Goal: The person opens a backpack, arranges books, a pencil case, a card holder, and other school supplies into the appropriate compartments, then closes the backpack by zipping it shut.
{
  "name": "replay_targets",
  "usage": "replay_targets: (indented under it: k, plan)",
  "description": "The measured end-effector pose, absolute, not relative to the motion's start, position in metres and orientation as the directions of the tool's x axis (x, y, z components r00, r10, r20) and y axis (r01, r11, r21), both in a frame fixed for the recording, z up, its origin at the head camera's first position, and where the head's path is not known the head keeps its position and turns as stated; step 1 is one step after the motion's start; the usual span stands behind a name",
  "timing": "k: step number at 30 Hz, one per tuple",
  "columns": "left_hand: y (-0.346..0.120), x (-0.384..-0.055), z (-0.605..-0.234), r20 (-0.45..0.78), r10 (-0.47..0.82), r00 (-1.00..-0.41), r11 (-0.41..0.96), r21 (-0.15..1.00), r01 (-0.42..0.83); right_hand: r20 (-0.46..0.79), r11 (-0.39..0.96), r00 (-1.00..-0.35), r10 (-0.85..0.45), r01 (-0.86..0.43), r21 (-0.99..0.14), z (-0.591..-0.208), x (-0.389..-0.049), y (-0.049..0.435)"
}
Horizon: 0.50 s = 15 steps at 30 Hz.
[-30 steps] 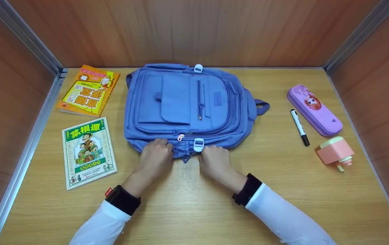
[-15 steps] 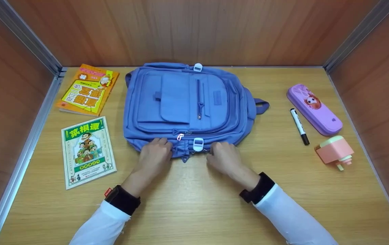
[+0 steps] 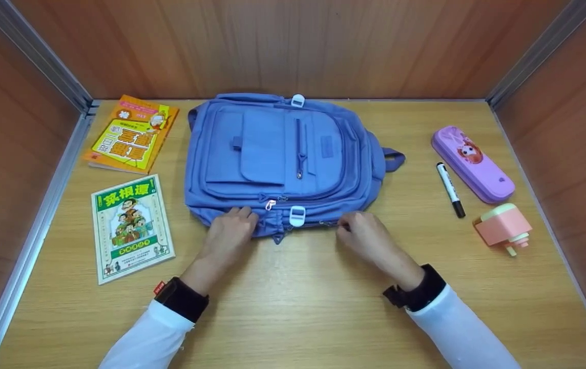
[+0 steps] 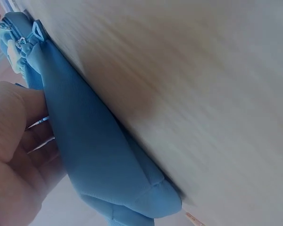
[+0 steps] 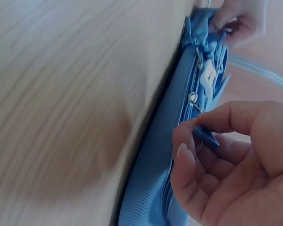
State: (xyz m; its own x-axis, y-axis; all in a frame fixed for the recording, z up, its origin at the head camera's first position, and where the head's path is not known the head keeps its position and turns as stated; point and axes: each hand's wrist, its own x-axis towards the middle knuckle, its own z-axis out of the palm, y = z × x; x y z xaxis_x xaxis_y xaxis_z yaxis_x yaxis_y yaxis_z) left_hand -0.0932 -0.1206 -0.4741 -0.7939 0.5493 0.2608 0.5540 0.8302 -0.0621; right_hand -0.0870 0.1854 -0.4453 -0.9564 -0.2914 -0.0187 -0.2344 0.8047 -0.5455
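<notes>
Pinches flat dark-blue pull tab point(image 5: 207, 137) with right hand point(image 3: 367, 240), grips blue fabric backpack point(image 3: 262, 146) with left hand point(image 3: 230, 233), apparently partway along blue side zip point(image 5: 188, 106), with some left.

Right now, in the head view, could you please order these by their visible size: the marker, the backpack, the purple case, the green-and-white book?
From largest to smallest:
1. Backpack
2. Green-and-white book
3. Purple case
4. Marker

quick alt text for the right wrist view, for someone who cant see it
The right hand pinches a blue zipper pull on the side of a blue backpack lying on a wooden table. Farther back, the left hand grips the backpack too.
</notes>
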Motion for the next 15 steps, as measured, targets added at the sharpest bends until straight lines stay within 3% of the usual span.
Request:
replay_targets:
  k: [8, 15]
  plan:
    - [-0.130, -0.099, -0.472, 0.255, 0.555, -0.792, 0.826, -0.050, 0.562, -0.017, 0.811, -0.963, -0.270, -0.218, -0.544, -0.442, -0.086, 0.217]
    - [-0.143, -0.108, -0.471, 0.237, 0.501, -0.832, 0.847, 0.061, 0.528, 0.036, 0.815, -0.966, -0.256, -0.235, -0.529, -0.438, -0.087, 0.237]
